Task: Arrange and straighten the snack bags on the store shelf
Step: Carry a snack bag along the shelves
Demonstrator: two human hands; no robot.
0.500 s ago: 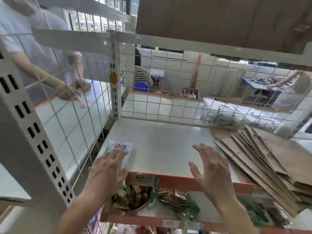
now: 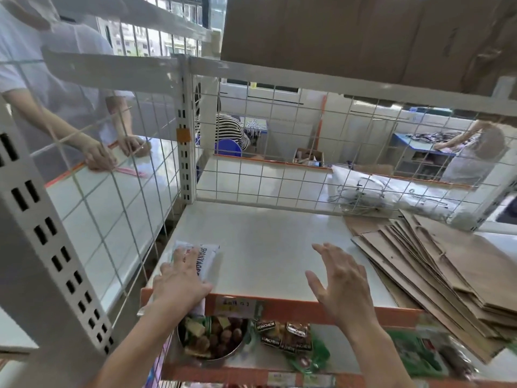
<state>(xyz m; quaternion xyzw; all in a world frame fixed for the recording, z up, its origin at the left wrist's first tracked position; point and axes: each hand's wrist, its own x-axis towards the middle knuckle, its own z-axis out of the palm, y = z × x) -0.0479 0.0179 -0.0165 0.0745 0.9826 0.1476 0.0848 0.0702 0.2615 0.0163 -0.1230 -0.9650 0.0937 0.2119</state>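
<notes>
A white snack bag (image 2: 205, 257) with dark lettering lies flat at the front left corner of the white shelf (image 2: 265, 247). My left hand (image 2: 180, 281) rests on top of the bag with fingers laid flat, covering its near half. My right hand (image 2: 340, 284) hovers open above the shelf's front edge, fingers spread, holding nothing. Below the orange shelf lip (image 2: 293, 308), more snack bags (image 2: 285, 336) with dark labels lie on the lower shelf beside a bag picturing a bowl of food (image 2: 212, 338).
A fanned stack of brown paper bags (image 2: 436, 275) fills the right side of the shelf. White wire grids (image 2: 279, 175) close the back and left sides. Behind the left grid a person's hands (image 2: 112, 152) rest on a neighbouring shelf. Cardboard (image 2: 363, 32) sits overhead.
My left hand has slid a little forward over the snack bag, which now lies turned so more of its lettering shows. My right hand barely moved.
</notes>
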